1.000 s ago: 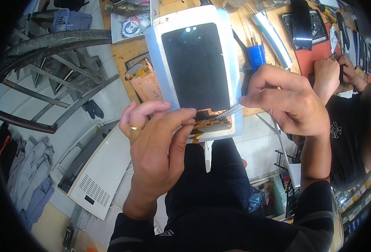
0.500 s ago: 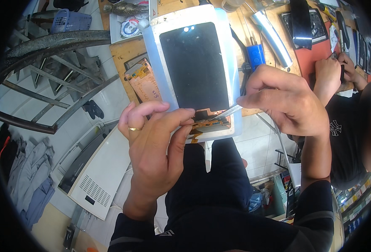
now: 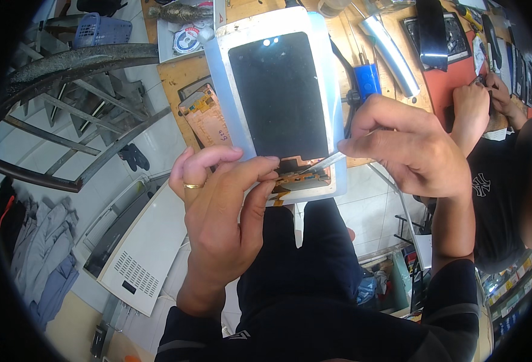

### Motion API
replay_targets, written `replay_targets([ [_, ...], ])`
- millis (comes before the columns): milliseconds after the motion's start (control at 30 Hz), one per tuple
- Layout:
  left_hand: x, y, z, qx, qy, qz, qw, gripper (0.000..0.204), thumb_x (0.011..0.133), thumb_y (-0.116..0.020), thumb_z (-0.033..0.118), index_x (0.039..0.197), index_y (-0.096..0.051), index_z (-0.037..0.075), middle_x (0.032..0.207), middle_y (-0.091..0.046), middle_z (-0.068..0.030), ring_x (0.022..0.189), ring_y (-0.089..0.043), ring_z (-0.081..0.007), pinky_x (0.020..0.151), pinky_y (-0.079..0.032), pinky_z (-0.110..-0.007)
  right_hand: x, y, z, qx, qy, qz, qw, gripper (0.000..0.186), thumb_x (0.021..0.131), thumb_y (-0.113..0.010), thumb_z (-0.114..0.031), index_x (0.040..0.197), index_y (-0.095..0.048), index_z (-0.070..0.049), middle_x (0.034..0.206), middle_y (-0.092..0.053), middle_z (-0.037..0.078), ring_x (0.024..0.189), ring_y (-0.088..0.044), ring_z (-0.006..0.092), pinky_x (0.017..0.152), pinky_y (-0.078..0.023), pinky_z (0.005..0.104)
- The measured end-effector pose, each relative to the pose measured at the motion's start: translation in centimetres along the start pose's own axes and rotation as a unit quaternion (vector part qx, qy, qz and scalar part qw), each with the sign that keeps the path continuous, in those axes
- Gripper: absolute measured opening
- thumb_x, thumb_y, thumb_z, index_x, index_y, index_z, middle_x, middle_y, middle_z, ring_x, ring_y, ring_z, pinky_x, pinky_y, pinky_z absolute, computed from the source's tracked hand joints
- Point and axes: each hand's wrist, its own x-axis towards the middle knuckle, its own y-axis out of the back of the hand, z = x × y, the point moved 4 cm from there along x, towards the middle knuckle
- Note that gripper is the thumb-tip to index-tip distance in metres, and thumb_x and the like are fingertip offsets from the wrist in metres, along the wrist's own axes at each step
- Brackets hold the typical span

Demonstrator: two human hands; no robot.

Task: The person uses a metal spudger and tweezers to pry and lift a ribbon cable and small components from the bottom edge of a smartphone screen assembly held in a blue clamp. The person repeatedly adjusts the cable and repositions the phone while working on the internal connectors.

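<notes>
Shifted slightly leftward over the past second: one dark phone display panel (image 3: 278, 96) with its bed; right hand (image 3: 413, 151) nudged left with it, left hand (image 3: 223, 202) much as before.

Item: the panel, face up on a white plate (image 3: 269, 27), atop a translucent bluish pad (image 3: 337, 102). Long axis runs away from the worker, far end leaning a little left; two bright spots mark that far end, and a copper-and-amber flex circuit (image 3: 312, 177) lies along the near one.

Hands: right, thumb and fingers pinched on a slim metal tool (image 3: 325, 161), its tip slanting down-left onto the flex circuit. Left, thumb and forefinger drawn together at the circuit's left end; whether they grip anything, I cannot tell.

Edges: pad's near end reaches past the wooden tabletop (image 3: 172, 75), above the worker's knees, with open room there over tiled floor (image 3: 371, 211). Just left of the pad, one copper-coloured sheet (image 3: 210, 123); to its right, near, one blue holder (image 3: 367, 78). Sideways room is tighter. Well apart at right, a co-worker's hand (image 3: 471, 108) beside a red mat (image 3: 440, 90).
</notes>
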Motion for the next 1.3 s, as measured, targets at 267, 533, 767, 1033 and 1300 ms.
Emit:
replay_targets([
  [267, -0.04, 0.06, 0.05, 0.003, 0.003, -0.004, 1.0, 0.023, 0.097, -0.079, 0.007, 0.12, -0.076, 0.012, 0.107, -0.077, 0.0012, 0.121, -0.063, -0.0263, 0.12, -0.03, -0.056, -0.1, -0.09, -0.03, -0.007, -0.003, 0.0, 1.0, 0.047, 0.068, -0.074, 0.017, 0.112, -0.079, 0.003, 0.1, -0.066, 0.013, 0.087, -0.071, 0.0306, 0.071, -0.057, 0.0387],
  [533, -0.07, 0.08, 0.06, -0.001, 0.004, 0.0, 1.0, 0.024, 0.097, -0.079, 0.006, 0.12, -0.076, 0.012, 0.107, -0.078, 0.0013, 0.122, -0.063, -0.0262, 0.12, -0.029, -0.056, -0.17, -0.24, 0.0, -0.013, 0.003, 0.007, 1.0, 0.045, 0.068, -0.075, 0.015, 0.112, -0.079, 0.003, 0.099, -0.065, 0.013, 0.087, -0.07, 0.0316, 0.07, -0.056, 0.0397],
  [767, -0.01, 0.09, 0.15, 0.003, 0.004, -0.002, 1.0, 0.025, 0.096, -0.079, 0.005, 0.12, -0.076, 0.012, 0.106, -0.078, 0.0011, 0.121, -0.063, -0.0261, 0.12, -0.029, -0.056, -0.19, -0.38, -0.04, -0.016, 0.009, 0.014, 1.0, 0.043, 0.069, -0.075, 0.014, 0.111, -0.078, 0.004, 0.098, -0.064, 0.013, 0.085, -0.069, 0.0313, 0.069, -0.056, 0.0395],
  [1033, 0.02, 0.1, 0.11, -0.002, 0.002, 0.005, 1.0, 0.025, 0.096, -0.079, 0.005, 0.12, -0.076, 0.013, 0.106, -0.077, 0.0009, 0.121, -0.063, -0.0264, 0.12, -0.029, -0.055, -0.39, -0.35, -0.16, -0.035, -0.003, -0.009, 0.999, 0.038, 0.075, -0.073, 0.016, 0.11, -0.079, 0.004, 0.102, -0.066, 0.014, 0.09, -0.071, 0.0295, 0.074, -0.057, 0.0373],
  [1300, 0.08, 0.13, 0.19, 0.004, 0.001, 0.004, 1.0, 0.024, 0.097, -0.079, 0.005, 0.119, -0.076, 0.012, 0.105, -0.077, 0.001, 0.121, -0.064, -0.0264, 0.12, -0.029, -0.054, -0.23, -0.7, -0.12, -0.02, 0.009, 0.013, 1.0, 0.043, 0.07, -0.075, 0.015, 0.112, -0.077, 0.004, 0.098, -0.064, 0.014, 0.085, -0.069, 0.0316, 0.07, -0.056, 0.0393],
])
